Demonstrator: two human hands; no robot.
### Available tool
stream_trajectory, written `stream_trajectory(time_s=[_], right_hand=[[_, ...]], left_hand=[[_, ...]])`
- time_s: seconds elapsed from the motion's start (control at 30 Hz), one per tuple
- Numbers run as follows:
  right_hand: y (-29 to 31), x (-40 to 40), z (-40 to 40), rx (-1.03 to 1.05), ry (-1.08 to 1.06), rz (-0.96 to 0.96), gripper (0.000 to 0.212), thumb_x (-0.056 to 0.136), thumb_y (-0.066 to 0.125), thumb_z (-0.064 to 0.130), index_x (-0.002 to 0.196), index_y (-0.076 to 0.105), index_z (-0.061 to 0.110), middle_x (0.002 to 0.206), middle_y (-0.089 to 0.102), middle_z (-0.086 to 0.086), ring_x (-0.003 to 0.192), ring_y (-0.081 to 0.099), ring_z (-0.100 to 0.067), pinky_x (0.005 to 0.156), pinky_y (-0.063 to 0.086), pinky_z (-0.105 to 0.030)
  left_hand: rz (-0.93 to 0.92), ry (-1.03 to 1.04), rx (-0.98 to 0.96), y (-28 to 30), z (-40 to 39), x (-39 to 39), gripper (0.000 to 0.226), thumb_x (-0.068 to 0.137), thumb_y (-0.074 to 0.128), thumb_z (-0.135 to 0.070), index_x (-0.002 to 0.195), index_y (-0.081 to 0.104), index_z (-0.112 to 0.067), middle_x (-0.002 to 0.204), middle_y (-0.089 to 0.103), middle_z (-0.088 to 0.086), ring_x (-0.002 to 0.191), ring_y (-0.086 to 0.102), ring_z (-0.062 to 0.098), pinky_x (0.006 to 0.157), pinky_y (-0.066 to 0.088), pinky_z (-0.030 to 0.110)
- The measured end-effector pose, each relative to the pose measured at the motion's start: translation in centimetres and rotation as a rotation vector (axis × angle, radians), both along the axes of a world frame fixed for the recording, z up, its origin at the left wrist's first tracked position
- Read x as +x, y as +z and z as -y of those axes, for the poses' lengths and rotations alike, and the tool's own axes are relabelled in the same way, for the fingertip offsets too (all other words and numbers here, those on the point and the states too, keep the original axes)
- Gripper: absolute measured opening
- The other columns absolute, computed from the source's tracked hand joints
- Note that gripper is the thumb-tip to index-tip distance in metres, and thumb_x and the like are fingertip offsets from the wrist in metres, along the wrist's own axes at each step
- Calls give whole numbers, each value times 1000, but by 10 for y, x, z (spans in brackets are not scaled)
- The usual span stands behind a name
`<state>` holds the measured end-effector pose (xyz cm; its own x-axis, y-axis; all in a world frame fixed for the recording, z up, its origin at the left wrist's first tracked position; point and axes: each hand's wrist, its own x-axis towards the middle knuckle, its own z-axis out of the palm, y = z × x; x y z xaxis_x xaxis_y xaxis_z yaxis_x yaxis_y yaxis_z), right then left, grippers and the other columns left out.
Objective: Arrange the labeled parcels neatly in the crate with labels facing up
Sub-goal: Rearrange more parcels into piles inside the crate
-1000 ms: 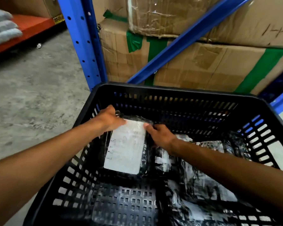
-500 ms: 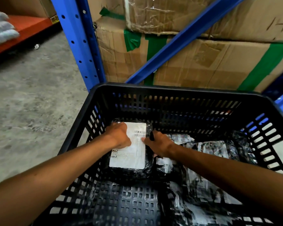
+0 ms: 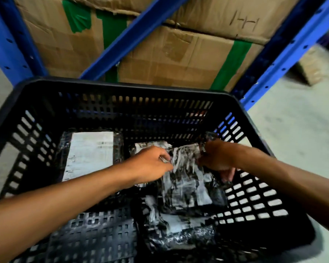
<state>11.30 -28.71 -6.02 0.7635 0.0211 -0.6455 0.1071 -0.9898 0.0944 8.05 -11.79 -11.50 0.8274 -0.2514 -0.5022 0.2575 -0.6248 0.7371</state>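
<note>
A black slotted crate (image 3: pixel 122 88) fills the view. One black parcel with a white label (image 3: pixel 88 155) lies flat, label up, in the crate's far left corner, with no hand on it. My left hand (image 3: pixel 150 165) and my right hand (image 3: pixel 218 156) both grip the far end of a crumpled black parcel with a wrinkled label (image 3: pixel 186 179) in the middle right of the crate. A further parcel (image 3: pixel 150 146) shows behind my left hand. Another black parcel (image 3: pixel 179 228) lies nearer me under the held one.
Blue shelving uprights (image 3: pixel 285 48) and a diagonal brace (image 3: pixel 133 33) stand just behind the crate, with taped cardboard boxes (image 3: pixel 169 59) stacked on the rack. Grey concrete floor (image 3: pixel 292 133) lies to the right. The crate's bare perforated bottom (image 3: pixel 95 234) shows at the near left.
Both hands have let go of the flat labelled parcel, now in the far left corner, and moved right onto the crumpled parcel. The camera has swung right and closer.
</note>
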Motion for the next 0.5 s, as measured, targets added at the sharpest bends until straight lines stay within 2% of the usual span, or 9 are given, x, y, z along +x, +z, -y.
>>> stream_trajectory(time_s=[0.07, 0.1, 0.13, 0.2, 0.27, 0.33, 0.4, 0.5], right_hand=[[-13, 0, 5, 98, -90, -1, 38, 98, 45, 28, 77, 58, -2, 57, 53, -8, 47, 62, -26, 47, 56, -33], [-16, 2, 4, 164, -153, -14, 42, 99, 43, 30, 69, 53, 2, 57, 55, -10, 47, 60, -25, 51, 56, -34], [-14, 3, 3, 259, -236, -45, 45, 101, 40, 32, 68, 50, 3, 58, 57, -12, 47, 59, -23, 52, 54, -33], [-9, 5, -1, 591, -404, -96, 41, 103, 35, 27, 76, 53, 1, 60, 62, -12, 44, 61, -17, 49, 54, -28], [-3, 5, -11, 1003, -500, -174, 34, 102, 34, 12, 82, 58, 2, 65, 66, -14, 51, 66, -17, 55, 58, -27], [-6, 1, -25, 1274, -553, -294, 32, 101, 34, 5, 87, 62, 1, 75, 67, -18, 60, 67, -20, 59, 61, -27], [-13, -2, -38, 1325, -512, -276, 30, 100, 34, 5, 92, 62, 0, 77, 66, -18, 55, 64, -18, 53, 59, -26], [-17, 0, -49, 1298, -459, -159, 26, 100, 34, 6, 95, 59, 0, 69, 60, -15, 47, 59, -20, 47, 57, -28]], left_hand=[[-69, -17, -38, 0, 7, -1, 33, 90, 56, -40, 120, 56, -26, 121, 61, 2, 105, 61, 19, 93, 48, 35], [-91, -8, -63, 0, 9, -1, 33, 89, 56, -45, 118, 55, -28, 122, 61, 2, 108, 61, 21, 93, 48, 34], [-104, 15, -82, 2, 10, -2, 32, 87, 55, -52, 111, 55, -30, 119, 61, 1, 108, 61, 22, 89, 47, 33], [-126, 123, -118, 5, 8, -4, 41, 76, 58, -65, 99, 58, -30, 110, 64, -3, 100, 62, 19, 80, 46, 31], [-161, 208, -144, 9, -2, -7, 56, 66, 61, -71, 105, 59, -31, 111, 64, -8, 97, 58, 14, 79, 46, 30], [-193, 250, -129, 13, -16, -12, 68, 60, 68, -70, 112, 54, -28, 117, 57, -13, 107, 53, 12, 85, 47, 32], [-186, 287, -94, 16, -25, -17, 74, 57, 76, -61, 119, 53, -28, 117, 61, -7, 107, 57, 14, 84, 51, 34], [-162, 354, -128, 20, -25, -20, 42, 67, 77, -40, 99, 57, -22, 98, 67, -3, 91, 63, 12, 78, 56, 34]])
